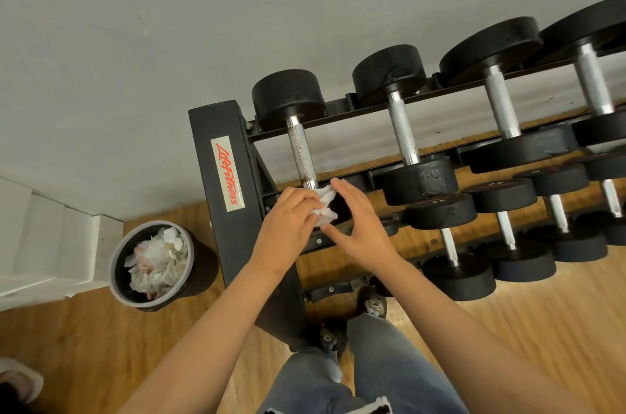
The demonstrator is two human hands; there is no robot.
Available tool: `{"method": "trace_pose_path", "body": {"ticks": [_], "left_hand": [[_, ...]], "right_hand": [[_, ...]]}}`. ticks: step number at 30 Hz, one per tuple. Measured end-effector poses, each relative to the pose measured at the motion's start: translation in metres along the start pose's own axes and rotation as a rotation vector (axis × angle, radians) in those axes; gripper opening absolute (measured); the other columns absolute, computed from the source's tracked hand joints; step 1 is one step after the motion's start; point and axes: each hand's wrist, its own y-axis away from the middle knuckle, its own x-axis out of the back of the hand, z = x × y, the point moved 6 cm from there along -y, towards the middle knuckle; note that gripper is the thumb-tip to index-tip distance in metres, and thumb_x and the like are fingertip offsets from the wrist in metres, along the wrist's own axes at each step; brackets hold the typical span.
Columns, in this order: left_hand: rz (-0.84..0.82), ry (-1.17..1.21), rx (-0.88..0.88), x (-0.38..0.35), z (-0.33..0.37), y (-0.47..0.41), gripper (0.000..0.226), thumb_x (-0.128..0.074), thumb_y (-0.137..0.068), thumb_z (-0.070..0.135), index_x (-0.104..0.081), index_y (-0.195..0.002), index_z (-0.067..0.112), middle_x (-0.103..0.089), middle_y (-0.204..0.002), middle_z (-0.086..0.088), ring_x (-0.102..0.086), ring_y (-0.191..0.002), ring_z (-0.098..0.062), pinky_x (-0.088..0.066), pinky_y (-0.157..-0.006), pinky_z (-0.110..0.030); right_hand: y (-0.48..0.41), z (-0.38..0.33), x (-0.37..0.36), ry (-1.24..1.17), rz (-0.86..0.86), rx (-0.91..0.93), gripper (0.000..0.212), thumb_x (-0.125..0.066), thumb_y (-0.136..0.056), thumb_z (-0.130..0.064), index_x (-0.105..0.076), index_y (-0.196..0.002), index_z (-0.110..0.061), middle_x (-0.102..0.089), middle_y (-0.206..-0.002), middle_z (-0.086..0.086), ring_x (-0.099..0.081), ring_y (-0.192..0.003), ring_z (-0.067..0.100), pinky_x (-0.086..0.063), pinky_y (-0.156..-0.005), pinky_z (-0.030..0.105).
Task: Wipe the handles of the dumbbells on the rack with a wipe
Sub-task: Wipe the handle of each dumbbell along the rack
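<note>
I've got rack (pixel 210 129) mid-frame, dumbbells (pixel 402 129) in rows on it, running to upper right. Bin (pixel 203 268) on floor (pixel 67 339) left of rack. Wipe (pixel 326 207) btwn left hand (pixel 288 225) & right hand (pixel 359 227), at lower end of leftmost handle (pixel 301 156).

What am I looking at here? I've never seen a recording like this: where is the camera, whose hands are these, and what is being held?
There is no machine here. One camera sits on a person's head and looks down, so the two bare arms reaching in from below are that person's own. They stand on a wooden floor at a black Life Fitness dumbbell rack set against a grey wall. The left hand grips a crumpled white wipe at the near end of the metal handle of the leftmost top-row dumbbell. The right hand is open, fingers fairly straight, close beside the wipe. Left of the rack stands a round bin full of crumpled paper.
</note>
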Motion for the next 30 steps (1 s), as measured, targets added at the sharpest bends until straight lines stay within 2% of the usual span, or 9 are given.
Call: {"method": "trace_pose_path", "body": {"ticks": [4, 6, 8, 10, 13, 16, 20, 26, 30], "left_hand": [[0.136, 0.139, 0.251, -0.003, -0.003, 0.019, 0.025, -0.064, -0.090, 0.005, -0.068, -0.113, 0.012, -0.057, -0.112, 0.003, -0.046, -0.109, -0.001, -0.032, -0.096, -0.003], [0.106, 0.127, 0.239, -0.012, 0.004, 0.031, 0.033, -0.064, -0.090, 0.005, -0.065, -0.122, 0.013, -0.056, -0.114, 0.003, -0.046, -0.110, -0.002, -0.036, -0.096, -0.007], [0.058, 0.094, 0.170, -0.013, 0.005, 0.029, 0.034, -0.067, -0.088, 0.004, -0.066, -0.121, 0.013, -0.058, -0.110, 0.000, -0.047, -0.107, -0.004, -0.041, -0.093, -0.014], [0.046, 0.074, 0.116, -0.009, 0.000, 0.015, 0.029, -0.068, -0.086, 0.003, -0.069, -0.114, 0.010, -0.058, -0.104, -0.002, -0.048, -0.103, -0.008, -0.042, -0.089, -0.017], [0.094, 0.106, 0.157, -0.004, -0.003, 0.006, 0.024, -0.068, -0.085, 0.001, -0.071, -0.108, 0.009, -0.058, -0.104, -0.002, -0.048, -0.103, -0.008, -0.042, -0.089, -0.018], [0.122, 0.182, 0.234, -0.010, 0.000, 0.026, 0.026, -0.068, -0.086, 0.001, -0.071, -0.109, 0.012, -0.057, -0.109, 0.001, -0.046, -0.107, -0.001, -0.038, -0.095, -0.010], [0.126, 0.245, 0.314, -0.013, -0.008, 0.038, 0.026, -0.067, -0.087, 0.002, -0.072, -0.109, 0.014, -0.055, -0.110, 0.006, -0.046, -0.107, 0.008, -0.033, -0.093, -0.002], [0.245, 0.319, 0.414, -0.008, -0.015, 0.028, 0.021, -0.065, -0.089, 0.005, -0.071, -0.108, 0.014, -0.056, -0.107, 0.005, -0.050, -0.102, -0.002, -0.037, -0.089, -0.004], [0.318, 0.433, 0.552, -0.016, -0.015, 0.052, 0.021, -0.066, -0.089, 0.009, -0.068, -0.104, 0.024, -0.058, -0.106, 0.011, -0.055, -0.104, -0.002, -0.043, -0.088, -0.009]], "right_hand": [[0.000, 0.003, -0.003, 0.005, -0.027, -0.032, 0.076, -0.071, -0.086, -0.023, -0.029, -0.149, -0.024, -0.028, -0.154, -0.009, -0.018, -0.143, 0.002, -0.014, -0.109, 0.010], [-0.001, 0.004, -0.001, 0.003, -0.027, -0.023, 0.074, -0.072, -0.086, -0.024, -0.032, -0.148, -0.025, -0.029, -0.154, -0.011, -0.018, -0.143, 0.000, -0.012, -0.108, 0.006], [-0.003, 0.005, 0.001, 0.006, -0.053, -0.026, 0.075, -0.073, -0.085, -0.025, -0.032, -0.147, -0.027, -0.029, -0.151, -0.016, -0.017, -0.141, -0.003, -0.012, -0.106, 0.004], [-0.003, 0.005, 0.002, 0.007, -0.080, -0.030, 0.077, -0.075, -0.083, -0.021, -0.032, -0.147, -0.028, -0.030, -0.150, -0.016, -0.018, -0.142, -0.002, -0.013, -0.109, 0.009], [-0.004, 0.005, 0.004, 0.019, -0.087, -0.042, 0.079, -0.075, -0.082, -0.015, -0.032, -0.147, -0.029, -0.031, -0.153, -0.011, -0.020, -0.143, 0.003, -0.016, -0.110, 0.015], [-0.004, 0.005, 0.003, 0.026, -0.090, -0.041, 0.077, -0.074, -0.084, -0.017, -0.032, -0.147, -0.027, -0.030, -0.153, -0.010, -0.020, -0.143, 0.003, -0.016, -0.110, 0.014], [-0.004, 0.005, 0.003, 0.068, -0.105, -0.041, 0.076, -0.071, -0.086, -0.017, -0.030, -0.148, -0.026, -0.028, -0.154, -0.008, -0.019, -0.144, 0.006, -0.016, -0.112, 0.018], [-0.003, 0.001, 0.003, 0.054, -0.085, -0.045, 0.071, -0.069, -0.087, -0.020, -0.032, -0.147, -0.027, -0.029, -0.152, -0.012, -0.020, -0.140, 0.002, -0.017, -0.108, 0.015], [-0.006, -0.002, 0.006, 0.059, -0.042, -0.043, 0.058, -0.063, -0.092, -0.028, -0.037, -0.144, -0.025, -0.035, -0.149, -0.009, -0.024, -0.138, 0.002, -0.022, -0.110, 0.020]]}}
